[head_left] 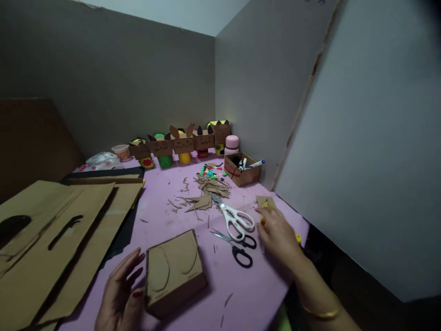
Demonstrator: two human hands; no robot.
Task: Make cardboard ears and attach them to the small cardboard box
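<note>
A small closed cardboard box (175, 266) lies on the pink tabletop, with two curved outlines on its upper face. Beside its left side is my left hand (120, 294), fingers curved and apart, gripping nothing. At the right, my right hand (277, 232) is closed around a yellow tool (263, 217), mostly hidden by the fingers. Under the tool's tip is a small piece of cardboard (268, 201). White-handled scissors (237, 218) and black-handled scissors (241, 250) lie between my hands, overlapping at their handles.
Cardboard sheets (69, 239) cover the left side. Cardboard scraps (210, 186) lie mid-table. At the back stand several cardboard animal heads (182, 143) on coloured cups. An open box of pens (243, 172) and a pink bottle (232, 143) stand near the right wall panel (361, 151).
</note>
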